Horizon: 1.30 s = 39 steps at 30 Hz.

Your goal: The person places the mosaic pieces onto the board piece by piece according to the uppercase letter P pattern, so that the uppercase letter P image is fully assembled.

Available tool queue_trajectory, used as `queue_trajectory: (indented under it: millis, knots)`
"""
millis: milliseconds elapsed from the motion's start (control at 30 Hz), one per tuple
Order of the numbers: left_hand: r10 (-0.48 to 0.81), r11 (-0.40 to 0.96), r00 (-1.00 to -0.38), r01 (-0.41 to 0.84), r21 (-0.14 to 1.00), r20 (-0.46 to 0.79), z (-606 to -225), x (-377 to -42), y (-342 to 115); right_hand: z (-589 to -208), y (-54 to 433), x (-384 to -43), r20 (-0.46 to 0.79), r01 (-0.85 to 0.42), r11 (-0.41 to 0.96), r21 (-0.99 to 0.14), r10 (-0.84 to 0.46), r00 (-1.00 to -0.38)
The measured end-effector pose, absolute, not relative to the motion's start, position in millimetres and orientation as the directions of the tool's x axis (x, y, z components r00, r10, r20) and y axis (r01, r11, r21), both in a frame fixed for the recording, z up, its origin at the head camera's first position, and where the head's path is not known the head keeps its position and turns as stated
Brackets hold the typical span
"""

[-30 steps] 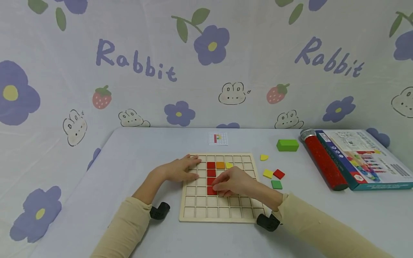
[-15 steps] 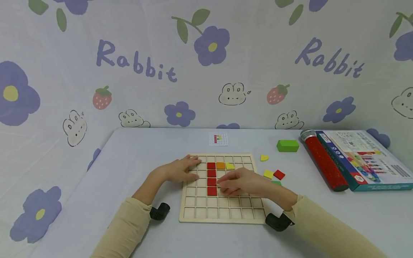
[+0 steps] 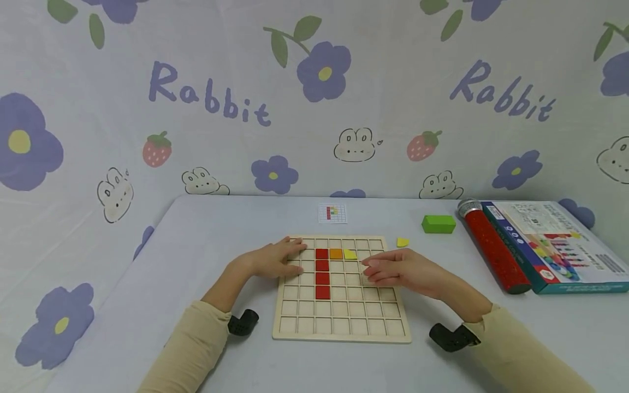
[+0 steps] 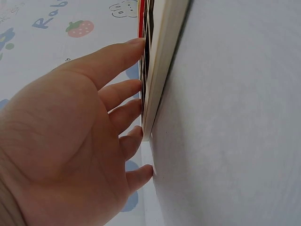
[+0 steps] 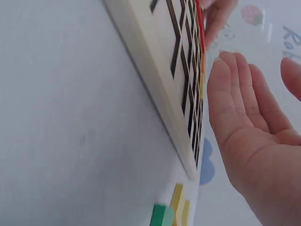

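Board [image 3: 340, 326] partly under right hand [image 3: 405, 271] (fingers [image 5: 220, 89] straight)

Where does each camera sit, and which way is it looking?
Head: sits on the head, facing forward and down at the board; left hand, right hand and sleeves show.
Left wrist: sits there, facing the board's edge; left hand shows.
Right wrist: sits there, facing the board; right hand and part of the left show.
Shared by head and right wrist: both hands.

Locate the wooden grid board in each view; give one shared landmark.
Head: grid board, lower middle.
Left wrist: grid board, top middle, seen nearly edge-on.
Right wrist: grid board, upper middle, slanting, left of the right hand.
Shared landmark: left hand; in right wrist, it's at the top edge.
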State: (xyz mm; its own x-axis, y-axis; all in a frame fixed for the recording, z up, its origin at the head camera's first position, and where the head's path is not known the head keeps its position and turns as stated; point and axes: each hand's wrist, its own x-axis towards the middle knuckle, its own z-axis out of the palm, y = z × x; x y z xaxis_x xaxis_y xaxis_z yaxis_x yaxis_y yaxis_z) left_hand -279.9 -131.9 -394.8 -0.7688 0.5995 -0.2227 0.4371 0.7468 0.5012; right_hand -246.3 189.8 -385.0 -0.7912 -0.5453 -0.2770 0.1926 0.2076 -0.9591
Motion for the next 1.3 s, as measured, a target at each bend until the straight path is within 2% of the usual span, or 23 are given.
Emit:
queue_trajectory:
  millis: [333,700,833,1133,1300]
  knots:
    - [0.607,0.74,-0.762,0.438,0.511,-0.225,-396,-282,-132,-379,231,-258,-0.229,0.162,0.185,-0.969,-0.443,-0.867]
    - [0.608,0.739,-0.761,0.436,0.514,-0.229,-396,-282,-131,-387,263,-272,-0.175,0.046,0.355,-0.934,-0.341,-0.923]
    - [0.604,0.745,-0.765,0.441,0.501,-0.225,-399,-283,-131,-390,267,-278,-0.155,0.016,0.392,-0.92,-0.327,-0.932]
    - [0.605,0.743,-0.764,0.44,0.504,-0.224,-398,-281,-131,-394,278,-281,-0.177,-0.042,0.567,-0.823,-0.325,-0.929]
    - [0.604,0.744,-0.765,0.442,0.501,-0.223,-396,-281,-131,-394,285,-279,-0.181,-0.073,0.595,-0.8,-0.355,-0.917]
